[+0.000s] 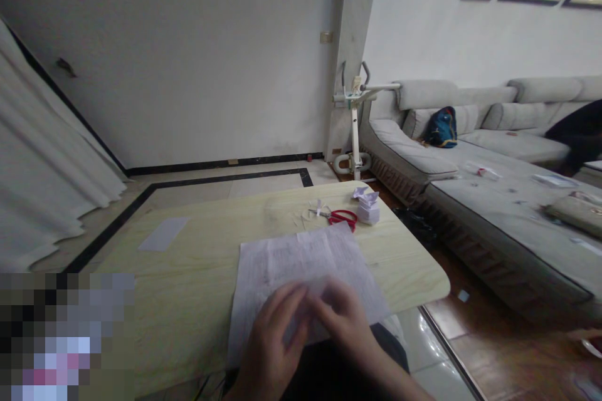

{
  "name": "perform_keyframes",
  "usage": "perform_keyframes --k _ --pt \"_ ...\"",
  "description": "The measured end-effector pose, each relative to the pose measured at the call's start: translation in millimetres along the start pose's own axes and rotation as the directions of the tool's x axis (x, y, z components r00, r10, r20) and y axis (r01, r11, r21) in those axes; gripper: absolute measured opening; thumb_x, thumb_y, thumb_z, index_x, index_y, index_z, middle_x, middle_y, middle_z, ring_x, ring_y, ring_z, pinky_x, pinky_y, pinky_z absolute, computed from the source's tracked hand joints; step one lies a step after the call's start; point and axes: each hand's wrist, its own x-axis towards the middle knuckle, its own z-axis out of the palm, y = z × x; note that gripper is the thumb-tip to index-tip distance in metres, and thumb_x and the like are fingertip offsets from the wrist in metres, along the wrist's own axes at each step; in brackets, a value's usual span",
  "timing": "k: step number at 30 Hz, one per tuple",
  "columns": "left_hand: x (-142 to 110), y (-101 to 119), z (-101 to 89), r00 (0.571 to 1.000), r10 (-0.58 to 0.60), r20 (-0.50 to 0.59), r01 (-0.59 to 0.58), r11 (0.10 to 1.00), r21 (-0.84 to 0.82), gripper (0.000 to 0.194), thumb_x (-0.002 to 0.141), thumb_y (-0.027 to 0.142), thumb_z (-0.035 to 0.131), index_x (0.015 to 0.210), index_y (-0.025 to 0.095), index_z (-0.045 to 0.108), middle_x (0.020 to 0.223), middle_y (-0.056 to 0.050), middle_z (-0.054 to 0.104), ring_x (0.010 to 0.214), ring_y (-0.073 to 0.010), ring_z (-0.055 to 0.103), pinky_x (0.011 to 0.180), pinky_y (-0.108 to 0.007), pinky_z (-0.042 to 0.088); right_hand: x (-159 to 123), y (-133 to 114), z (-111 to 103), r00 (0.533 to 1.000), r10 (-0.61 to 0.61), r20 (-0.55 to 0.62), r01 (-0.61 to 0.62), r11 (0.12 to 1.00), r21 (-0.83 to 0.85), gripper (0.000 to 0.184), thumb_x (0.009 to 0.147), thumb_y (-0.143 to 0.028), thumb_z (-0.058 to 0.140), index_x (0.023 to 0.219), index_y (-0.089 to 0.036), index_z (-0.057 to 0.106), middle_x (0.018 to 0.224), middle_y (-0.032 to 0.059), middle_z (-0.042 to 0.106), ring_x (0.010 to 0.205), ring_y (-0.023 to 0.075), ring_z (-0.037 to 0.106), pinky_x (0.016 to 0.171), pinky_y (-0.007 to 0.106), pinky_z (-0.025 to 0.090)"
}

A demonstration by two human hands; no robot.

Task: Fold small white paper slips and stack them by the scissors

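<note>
A large white printed paper sheet (301, 263) lies on the light wooden table (197, 282) near its front edge. Both my hands rest on the sheet's near part. My left hand (270, 341) has its fingers curled and pinching the paper. My right hand (345, 319) presses and pinches the same paper beside it, fingers together. The fingertips are somewhat blurred.
Red-handled scissors (341, 218) lie at the table's far right, next to a small stack of folded white paper pieces (367, 205). A pale slip (163, 234) lies at the far left. A grey sofa (493, 200) stands to the right, an exercise machine (355, 119) behind the table.
</note>
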Motion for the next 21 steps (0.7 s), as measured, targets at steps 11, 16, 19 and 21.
perform_keyframes --k 11,16,19,21 --pt "7 13 -6.8 0.885 -0.443 0.142 0.458 0.777 -0.433 0.022 0.091 0.031 0.060 0.106 0.019 0.071 0.104 -0.008 0.078 0.096 -0.0235 0.074 0.079 -0.027 0.060 -5 -12 -2 0.992 -0.128 -0.005 0.127 0.988 -0.087 0.016 0.083 -0.025 0.062 0.069 -0.020 0.056 0.063 -0.0022 0.053 0.060 0.0147 0.048 0.059 0.027 0.040" --pt "9 18 -10.5 0.821 -0.518 0.240 0.554 0.620 -0.556 0.028 0.089 0.040 0.063 0.107 0.020 0.071 0.100 -0.007 0.079 0.084 -0.0231 0.076 0.073 -0.027 0.062 -2 -17 -8 0.962 -0.236 -0.137 0.219 0.967 -0.130 0.015 0.078 -0.023 0.066 0.092 -0.020 0.063 0.080 0.0019 0.058 0.069 0.0173 0.052 0.064 0.029 0.045" --pt "11 20 -10.3 0.799 -0.530 0.284 0.585 0.576 -0.572 0.030 0.089 0.041 0.063 0.107 0.019 0.072 0.097 -0.007 0.079 0.082 -0.0223 0.075 0.075 -0.028 0.061 0 -19 -9 0.973 -0.220 -0.076 0.214 0.974 -0.078 0.007 0.082 -0.025 0.063 0.087 -0.020 0.065 0.078 0.0025 0.060 0.071 0.0184 0.055 0.068 0.031 0.046" --pt "13 22 -10.1 0.786 -0.538 0.305 0.602 0.556 -0.573 0.032 0.088 0.042 0.064 0.107 0.019 0.072 0.096 -0.007 0.079 0.084 -0.0226 0.074 0.075 -0.028 0.060 1 -18 -9 0.983 -0.174 -0.052 0.172 0.984 -0.038 0.010 0.084 -0.027 0.061 0.077 -0.019 0.063 0.072 0.0015 0.058 0.069 0.0182 0.055 0.067 0.031 0.046"
